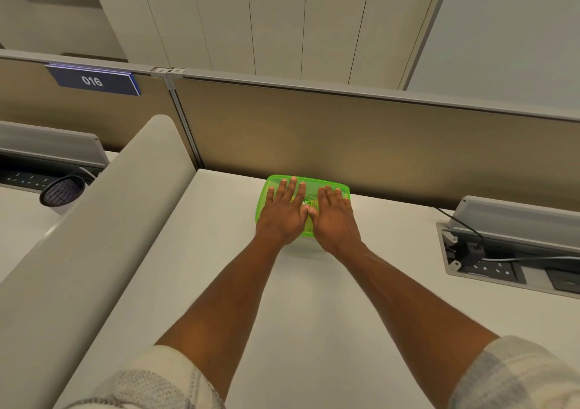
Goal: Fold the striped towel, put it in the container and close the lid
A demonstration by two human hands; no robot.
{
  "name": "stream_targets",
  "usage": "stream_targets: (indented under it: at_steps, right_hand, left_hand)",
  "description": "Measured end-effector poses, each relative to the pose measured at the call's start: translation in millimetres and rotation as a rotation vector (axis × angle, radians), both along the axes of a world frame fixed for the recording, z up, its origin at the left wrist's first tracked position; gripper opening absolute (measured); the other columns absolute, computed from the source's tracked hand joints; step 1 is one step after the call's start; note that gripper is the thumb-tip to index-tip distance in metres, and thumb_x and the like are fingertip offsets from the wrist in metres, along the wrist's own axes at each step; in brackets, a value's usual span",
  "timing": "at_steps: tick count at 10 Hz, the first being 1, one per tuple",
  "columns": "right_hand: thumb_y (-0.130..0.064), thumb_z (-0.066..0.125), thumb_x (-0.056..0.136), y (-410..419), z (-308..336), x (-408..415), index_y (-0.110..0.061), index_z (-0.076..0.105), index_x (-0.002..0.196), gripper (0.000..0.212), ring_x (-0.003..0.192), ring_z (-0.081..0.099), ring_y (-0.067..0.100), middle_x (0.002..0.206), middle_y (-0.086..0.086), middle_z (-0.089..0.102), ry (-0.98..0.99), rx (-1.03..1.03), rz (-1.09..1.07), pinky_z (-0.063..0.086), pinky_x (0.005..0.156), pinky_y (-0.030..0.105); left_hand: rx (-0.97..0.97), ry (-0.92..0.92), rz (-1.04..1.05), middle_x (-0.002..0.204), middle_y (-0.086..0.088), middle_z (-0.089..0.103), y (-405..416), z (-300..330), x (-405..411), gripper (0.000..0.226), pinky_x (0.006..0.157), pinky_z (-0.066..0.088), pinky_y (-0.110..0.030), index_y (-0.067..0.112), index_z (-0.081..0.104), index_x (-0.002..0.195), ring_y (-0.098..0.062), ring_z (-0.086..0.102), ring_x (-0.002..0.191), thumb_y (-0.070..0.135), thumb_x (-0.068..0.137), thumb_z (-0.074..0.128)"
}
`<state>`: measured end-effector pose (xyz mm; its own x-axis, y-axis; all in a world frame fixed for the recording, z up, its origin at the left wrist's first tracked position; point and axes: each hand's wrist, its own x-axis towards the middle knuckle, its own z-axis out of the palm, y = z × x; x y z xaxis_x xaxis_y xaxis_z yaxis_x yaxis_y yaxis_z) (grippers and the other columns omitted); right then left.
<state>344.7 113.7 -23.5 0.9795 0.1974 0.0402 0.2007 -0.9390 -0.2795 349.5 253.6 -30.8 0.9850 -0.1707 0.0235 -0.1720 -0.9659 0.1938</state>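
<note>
A bright green translucent container with its lid [317, 184] on top stands on the white desk near the back partition. My left hand [284, 212] lies flat on the left half of the lid, fingers spread. Beside it, my right hand [335, 217] lies flat on the right half, thumbs nearly touching. Both palms rest on the lid and neither hand holds anything. The striped towel is not visible; the hands and the lid hide the inside of the container.
A tan partition wall [345, 138] rises right behind the container. An open cable tray with sockets and wires [489, 255] is set into the desk at the right. A curved white divider [103, 226] borders the left side, with a dark mesh cup [62, 190] beyond it.
</note>
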Motion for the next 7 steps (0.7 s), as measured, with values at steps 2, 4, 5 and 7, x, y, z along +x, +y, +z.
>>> stream_targets:
  at_steps: [2,4,5,7]
  right_hand:
    - [-0.041,0.013,0.104,0.9,-12.9,-6.5,-0.009,0.011,0.155,0.060,0.151,0.002,0.025,0.163,0.010,0.009,-0.032,-0.100,-0.014,0.002,0.122,0.042]
    - [-0.040,0.012,0.104,2.0,-14.7,-9.9,-0.009,0.009,0.155,0.059,0.151,0.000,0.025,0.163,0.010,0.006,-0.048,-0.158,-0.017,0.001,0.122,0.042]
    - [-0.040,0.011,0.104,2.0,-11.5,-11.1,-0.009,0.008,0.155,0.060,0.151,-0.001,0.025,0.163,0.009,0.004,-0.035,-0.147,-0.014,0.000,0.122,0.042]
    - [-0.040,0.015,0.104,3.4,-1.0,-12.6,-0.008,0.006,0.155,0.060,0.151,-0.001,0.025,0.164,0.010,0.003,-0.011,-0.082,-0.006,-0.002,0.122,0.041]
  left_hand:
    - [0.016,-0.053,0.019,0.165,-0.007,0.004,-1.6,-8.2,-0.1,0.059,0.123,0.001,-0.044,0.016,0.008,0.157,-0.025,-0.001,0.152,0.039,0.104,0.022]
    - [0.026,-0.042,0.021,0.165,-0.007,0.004,-1.7,-7.1,-2.7,0.059,0.123,0.001,-0.043,0.016,0.007,0.157,-0.025,-0.001,0.152,0.039,0.104,0.021]
    - [0.011,-0.024,0.020,0.165,-0.007,0.004,-1.8,-1.9,-3.9,0.059,0.124,0.000,-0.042,0.015,0.007,0.157,-0.024,-0.002,0.152,0.038,0.104,0.020]
    - [-0.037,-0.024,0.048,0.165,-0.009,-0.001,-7.6,6.1,-11.5,0.059,0.124,0.000,-0.040,0.009,0.004,0.156,-0.025,-0.003,0.152,0.034,0.105,0.021]
